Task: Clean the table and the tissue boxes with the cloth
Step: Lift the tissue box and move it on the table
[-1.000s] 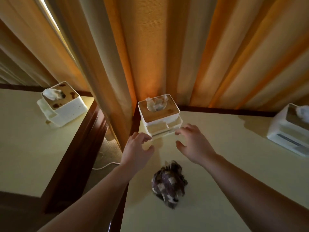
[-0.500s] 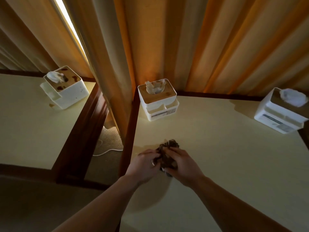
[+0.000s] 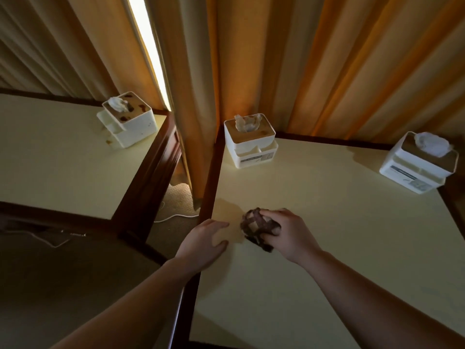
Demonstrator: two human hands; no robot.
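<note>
While the cloth (image 3: 259,229), a crumpled dark checked bundle, lies on the cream table (image 3: 327,235) near its left edge, it is gripped from the right by the right hand (image 3: 289,235); the grip is curled round the bundle, with the fingers laid over its top. The left hand (image 3: 201,244) is laid flat at the left edge of the same table, just beside the cloth and apart from it; its grip is spread and relaxed, and nothing is held.

At the far left corner of this table, a white tissue box (image 3: 250,141) with a wooden lid is set against the curtain (image 3: 327,59), with a tissue standing out of its top. A second tissue box (image 3: 419,163) is placed at the far right corner, well apart from the first.

A separate table (image 3: 63,159) is seen to the left, across a gap of carpeted floor (image 3: 176,195) on which a white cable (image 3: 173,217) lies. A stained tissue box (image 3: 127,119), marked with brown spots on its lid, is placed at the far corner of that table.
</note>
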